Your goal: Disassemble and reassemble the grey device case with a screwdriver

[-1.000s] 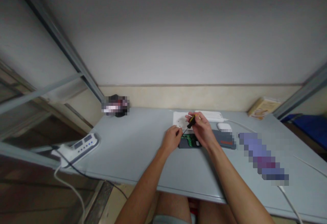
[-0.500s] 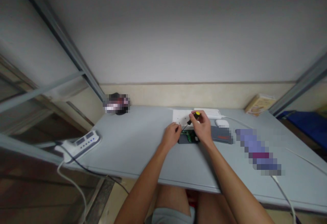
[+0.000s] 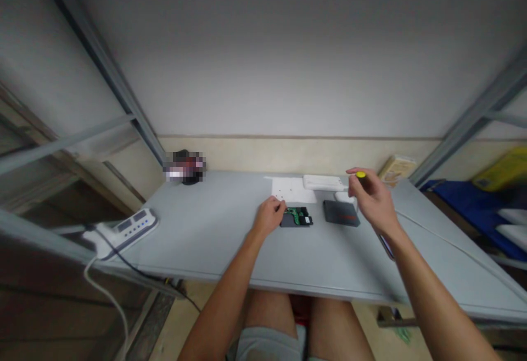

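Note:
A dark flat casing (image 3: 294, 221) lies on the table with a green circuit board (image 3: 297, 213) exposed in it. Fingers of my left hand (image 3: 269, 215) are pressed together at its upper left corner; what they pinch, if anything, is hidden. My right hand (image 3: 375, 199) is raised over the right side of the table, closed around a screwdriver (image 3: 360, 175) whose yellow handle end shows. Between the hands rests a dark grey cover (image 3: 341, 214) with red marking. Behind the casing is a white sheet (image 3: 286, 190) with several small dark specks on it, probably screws.
A long white block (image 3: 323, 182) and a rounded white object (image 3: 345, 197) sit behind the cover. At the left edge is a power strip (image 3: 127, 232) with cables. A yellowish box (image 3: 397, 170) stands back right. A white cable (image 3: 444, 240) crosses the right side.
My right hand has moved right, away from the circuit board, carrying the screwdriver. The casing and the dark grey cover now show more fully. My left hand stays by the casing.

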Motion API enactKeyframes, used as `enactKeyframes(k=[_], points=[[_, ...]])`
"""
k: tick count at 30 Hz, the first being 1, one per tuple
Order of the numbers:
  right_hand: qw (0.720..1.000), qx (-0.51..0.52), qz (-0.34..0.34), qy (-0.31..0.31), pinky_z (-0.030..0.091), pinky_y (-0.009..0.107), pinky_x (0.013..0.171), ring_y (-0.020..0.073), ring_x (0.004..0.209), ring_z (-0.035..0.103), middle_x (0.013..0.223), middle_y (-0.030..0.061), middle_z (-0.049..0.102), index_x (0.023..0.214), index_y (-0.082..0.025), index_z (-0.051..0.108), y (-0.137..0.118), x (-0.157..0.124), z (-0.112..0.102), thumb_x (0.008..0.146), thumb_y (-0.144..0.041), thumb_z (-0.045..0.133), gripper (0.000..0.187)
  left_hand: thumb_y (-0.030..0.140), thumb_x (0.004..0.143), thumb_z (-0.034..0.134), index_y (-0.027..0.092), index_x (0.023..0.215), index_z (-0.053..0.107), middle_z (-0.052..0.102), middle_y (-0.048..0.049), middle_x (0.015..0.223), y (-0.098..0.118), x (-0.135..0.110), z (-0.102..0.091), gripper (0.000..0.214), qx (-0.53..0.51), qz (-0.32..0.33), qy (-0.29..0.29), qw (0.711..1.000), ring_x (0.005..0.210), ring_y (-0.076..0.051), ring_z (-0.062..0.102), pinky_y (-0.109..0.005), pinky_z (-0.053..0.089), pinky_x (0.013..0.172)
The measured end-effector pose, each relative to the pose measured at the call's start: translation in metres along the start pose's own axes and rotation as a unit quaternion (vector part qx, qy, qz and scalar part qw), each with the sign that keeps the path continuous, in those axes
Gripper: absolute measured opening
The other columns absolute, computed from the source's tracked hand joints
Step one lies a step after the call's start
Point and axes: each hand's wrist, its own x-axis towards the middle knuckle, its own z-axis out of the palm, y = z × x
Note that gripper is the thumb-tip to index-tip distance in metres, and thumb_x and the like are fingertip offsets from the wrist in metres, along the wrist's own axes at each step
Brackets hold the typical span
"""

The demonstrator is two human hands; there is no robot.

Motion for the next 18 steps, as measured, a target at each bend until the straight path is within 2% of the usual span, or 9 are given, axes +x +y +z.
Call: enactKeyframes(k=[2, 4, 7, 8, 10, 14, 18], points=[[0.989, -0.109, -0.022, -0.095, 0.052, 0.034, 0.073, 0.0204, 0.073, 0.065, 0.081, 0.0027, 0.068, 0.105, -0.025, 0.069, 0.007, -0.002, -0.012, 0.091, -0.047, 0.060, 0.028, 0.032, 0.101, 0.047, 0.018, 0.082, 0.077, 0.062, -0.0024, 0.080, 0.001, -0.001, -0.001, 0.038, -0.014, 0.010, -0.004, 1.000, 0.071, -0.013, 0.059, -0.024, 0.046, 0.069], [0.958, -0.193, -0.040, -0.207, 0.052, 0.038, 0.087, 0.0253, 0.090, 0.069, 0.099, 0.0069, 0.071, 0.107, -0.025, 0.071, 0.019, -0.009, -0.017, 0.088, -0.041, 0.063, 0.026, 0.032, 0.101, 0.046, 0.018, 0.089, 0.078, 0.064, -0.0037, 0.084, 0.001, -0.001, -0.002, 0.037, -0.030, 0.023, -0.010, 0.999, 0.078, -0.014, 0.062, -0.025, 0.048, 0.074], [0.902, -0.313, 0.001, -0.298, 0.055, 0.040, 0.086, 0.0288, 0.097, 0.071, 0.126, 0.0096, 0.067, 0.122, -0.029, 0.068, 0.037, -0.026, -0.020, 0.078, -0.033, 0.072, 0.045, 0.033, 0.101, 0.046, 0.019, 0.110, 0.075, 0.068, -0.0067, 0.096, 0.003, -0.004, -0.007, 0.033, -0.037, 0.047, -0.027, 0.998, 0.092, -0.018, 0.064, -0.030, 0.050, 0.087], [0.888, -0.338, 0.006, -0.312, 0.055, 0.040, 0.086, 0.0289, 0.099, 0.071, 0.134, 0.0093, 0.064, 0.127, -0.030, 0.066, 0.043, -0.031, -0.021, 0.077, -0.030, 0.073, 0.051, 0.033, 0.100, 0.049, 0.020, 0.118, 0.072, 0.068, -0.0077, 0.102, 0.005, -0.006, -0.009, 0.032, -0.029, 0.056, -0.034, 0.997, 0.098, -0.019, 0.063, -0.033, 0.049, 0.093], [0.878, -0.361, -0.005, -0.314, 0.055, 0.040, 0.089, 0.0285, 0.103, 0.071, 0.143, 0.0087, 0.058, 0.132, -0.032, 0.062, 0.050, -0.040, -0.022, 0.077, -0.024, 0.071, 0.056, 0.036, 0.095, 0.060, 0.023, 0.132, 0.064, 0.068, -0.0088, 0.114, 0.007, -0.011, -0.014, 0.040, 0.001, 0.072, -0.053, 0.996, 0.110, -0.023, 0.060, -0.039, 0.046, 0.102], [0.881, -0.364, -0.021, -0.300, 0.055, 0.041, 0.090, 0.0297, 0.110, 0.069, 0.136, 0.0089, 0.063, 0.128, -0.030, 0.064, 0.054, -0.044, -0.025, 0.083, -0.023, 0.064, 0.046, 0.036, 0.079, 0.078, 0.031, 0.145, 0.051, 0.061, -0.0078, 0.130, 0.012, -0.022, -0.021, 0.072, 0.049, 0.080, -0.106, 0.990, 0.121, -0.029, 0.052, -0.045, 0.040, 0.109], [0.881, -0.354, -0.030, -0.313, 0.055, 0.041, 0.089, 0.0295, 0.106, 0.070, 0.134, 0.0111, 0.062, 0.121, -0.025, 0.065, 0.049, -0.045, -0.025, 0.087, -0.028, 0.060, 0.035, 0.029, 0.078, 0.079, 0.033, 0.149, 0.045, 0.059, -0.0068, 0.132, 0.011, -0.028, -0.022, 0.078, 0.045, 0.078, -0.121, 0.989, 0.124, -0.028, 0.049, -0.045, 0.038, 0.111]])
